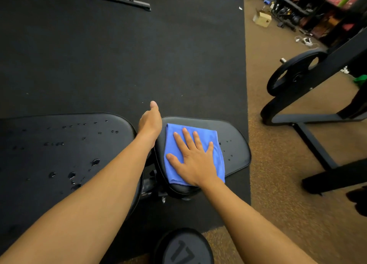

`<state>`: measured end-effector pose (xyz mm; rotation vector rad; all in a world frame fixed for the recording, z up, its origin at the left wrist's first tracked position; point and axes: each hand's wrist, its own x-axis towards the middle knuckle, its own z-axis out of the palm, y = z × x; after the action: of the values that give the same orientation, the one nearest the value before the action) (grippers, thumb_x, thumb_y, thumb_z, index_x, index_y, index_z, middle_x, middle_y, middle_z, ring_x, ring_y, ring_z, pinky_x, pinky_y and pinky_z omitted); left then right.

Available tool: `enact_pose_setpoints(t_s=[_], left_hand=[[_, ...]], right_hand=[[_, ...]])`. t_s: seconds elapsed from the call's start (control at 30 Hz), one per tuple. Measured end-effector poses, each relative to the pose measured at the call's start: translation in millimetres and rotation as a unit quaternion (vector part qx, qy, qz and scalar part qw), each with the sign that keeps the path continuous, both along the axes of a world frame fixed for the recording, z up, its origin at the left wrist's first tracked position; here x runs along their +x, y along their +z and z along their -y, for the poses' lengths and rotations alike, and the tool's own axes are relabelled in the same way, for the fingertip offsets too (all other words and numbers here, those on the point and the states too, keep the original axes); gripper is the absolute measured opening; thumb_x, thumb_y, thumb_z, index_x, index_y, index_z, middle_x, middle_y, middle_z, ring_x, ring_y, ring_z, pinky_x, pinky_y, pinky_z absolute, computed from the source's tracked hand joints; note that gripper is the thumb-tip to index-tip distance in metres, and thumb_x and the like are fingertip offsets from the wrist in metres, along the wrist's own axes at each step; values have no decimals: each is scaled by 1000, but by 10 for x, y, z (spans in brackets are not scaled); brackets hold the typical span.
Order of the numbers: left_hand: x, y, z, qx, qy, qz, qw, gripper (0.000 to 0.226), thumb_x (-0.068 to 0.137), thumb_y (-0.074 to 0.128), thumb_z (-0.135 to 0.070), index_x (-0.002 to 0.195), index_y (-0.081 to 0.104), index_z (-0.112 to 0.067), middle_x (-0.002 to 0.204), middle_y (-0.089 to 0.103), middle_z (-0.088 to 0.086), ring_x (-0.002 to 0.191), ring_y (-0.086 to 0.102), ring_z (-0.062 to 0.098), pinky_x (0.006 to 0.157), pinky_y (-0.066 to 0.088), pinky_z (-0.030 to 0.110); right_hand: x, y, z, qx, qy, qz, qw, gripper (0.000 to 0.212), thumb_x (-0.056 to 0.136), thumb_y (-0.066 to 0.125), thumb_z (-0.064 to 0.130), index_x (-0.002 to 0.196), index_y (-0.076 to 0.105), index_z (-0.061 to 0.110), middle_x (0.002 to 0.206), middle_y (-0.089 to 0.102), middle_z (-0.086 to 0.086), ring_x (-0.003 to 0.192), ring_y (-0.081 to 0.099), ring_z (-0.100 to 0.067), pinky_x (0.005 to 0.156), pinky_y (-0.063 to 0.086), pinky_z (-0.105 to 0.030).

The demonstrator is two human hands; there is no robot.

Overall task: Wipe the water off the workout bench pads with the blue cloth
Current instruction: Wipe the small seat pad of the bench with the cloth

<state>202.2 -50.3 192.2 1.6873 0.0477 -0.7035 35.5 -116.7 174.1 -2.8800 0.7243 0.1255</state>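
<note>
Pressing blue cloth [194, 154] flat, right hand [193, 160] fingers spread; left hand [150, 122] fingers hidden, grip unclear.

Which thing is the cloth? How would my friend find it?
Find the black workout bench with two pads. On the smaller pad, to the right, the right hand presses flat on a folded cloth. It is the only bright blue thing among black pads.

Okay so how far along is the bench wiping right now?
Early. Nothing looks fully dry yet. In hand: the right hand presses the blue cloth flat on the small pad, while the left hand rests at its edge. Left: droplets beside the cloth and all the water on the large pad.
</note>
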Motion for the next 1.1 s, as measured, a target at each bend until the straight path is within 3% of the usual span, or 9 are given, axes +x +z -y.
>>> enact_pose_setpoints(t_s=[0.13, 0.37, 0.6, 0.87, 0.97, 1.1], left_hand=[[-140, -10, -84, -39, 34, -24, 998, 76, 96, 23, -69, 137, 58, -16, 141, 59, 1, 128, 55, 23, 113, 40, 46], [-367, -124, -70, -47, 64, 23, 997, 63, 95, 25, -67, 123, 63, -26, 129, 61, -10, 120, 57, 17, 111, 41, 44], [-330, -161, -60, -79, 82, 7, 993, 56, 80, 29, -78, 95, 61, -36, 123, 63, -12, 117, 59, 13, 111, 43, 44], [-335, -187, -75, -74, 72, 20, 994, 67, 80, 27, -76, 114, 63, -31, 130, 62, -13, 121, 58, 13, 113, 41, 43], [-378, -158, -67, -58, 65, 38, 996, 74, 83, 25, -74, 127, 62, -26, 132, 60, -13, 122, 56, 13, 113, 40, 43], [-402, -145, -92, -58, 64, 35, 996, 68, 81, 26, -77, 117, 62, -32, 131, 61, -13, 121, 57, 15, 113, 41, 44]], right_hand=[[-302, 17, 97, 0, 16, -8, 1000, 71, 95, 27, 71, 157, 4, 47, 167, -7, 18, 155, -8, -17, 117, -2, -66], [-597, -88, 339, -17, 14, 22, 1000, 75, 88, 17, 75, 157, 6, 47, 167, -4, 17, 155, -4, -18, 116, 1, -67], [-139, -21, 427, -5, 17, 0, 1000, 75, 91, 20, 75, 158, 4, 44, 168, -7, 15, 155, -9, -20, 114, -2, -72], [605, -48, 672, 3, 8, -4, 1000, 71, 93, 22, 72, 157, 11, 42, 168, 5, 11, 155, -2, -23, 114, -1, -72], [432, -48, 633, -5, 12, -4, 1000, 71, 94, 21, 72, 158, 8, 43, 169, 1, 11, 155, -3, -22, 115, 1, -71], [-244, -25, 493, -10, 17, -4, 1000, 73, 94, 21, 72, 159, 4, 42, 168, -6, 13, 155, -6, -19, 116, 2, -68]])
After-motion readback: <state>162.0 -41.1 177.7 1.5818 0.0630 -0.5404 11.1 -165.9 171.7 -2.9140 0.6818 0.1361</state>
